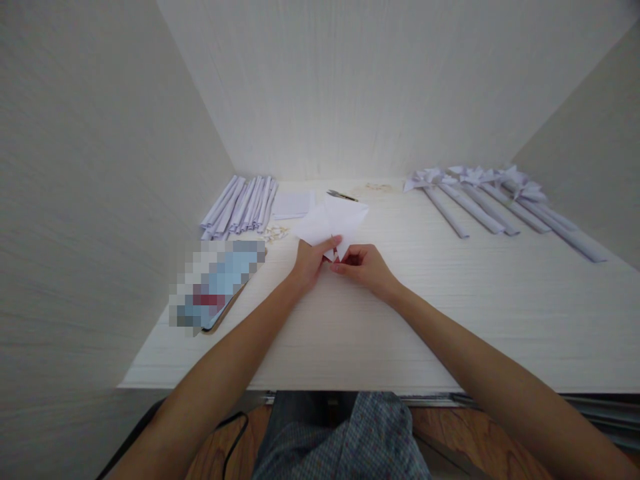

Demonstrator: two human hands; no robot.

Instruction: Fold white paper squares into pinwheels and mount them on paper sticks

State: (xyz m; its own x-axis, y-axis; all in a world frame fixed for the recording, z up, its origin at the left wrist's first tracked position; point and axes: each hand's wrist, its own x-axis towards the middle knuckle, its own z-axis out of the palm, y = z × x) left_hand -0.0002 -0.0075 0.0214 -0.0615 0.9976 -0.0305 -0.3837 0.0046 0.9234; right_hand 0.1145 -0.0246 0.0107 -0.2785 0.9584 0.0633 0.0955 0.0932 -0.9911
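Over the table, a white square of paper [345,217] has cuts or folds running in from its near corner. My left hand [313,263] is closed on it from the left, thumb on top near the middle. From the right, my right hand [367,267] pinches the paper's near corner between thumb and fingertips. Whether those fingertips also hold something small cannot be made out. Just beyond the paper lies a pair of small thread snips [343,196]. Left of it is a stack of paper squares [294,205], with small pale bits [275,233] in front.
Several rolled paper sticks [240,207] lie together at the back left. Finished paper pinwheels [480,193] on sticks lie at the right. A phone [225,287], blurred by pixels, rests at the left. Walls [350,87] enclose the table [320,347] on three sides.
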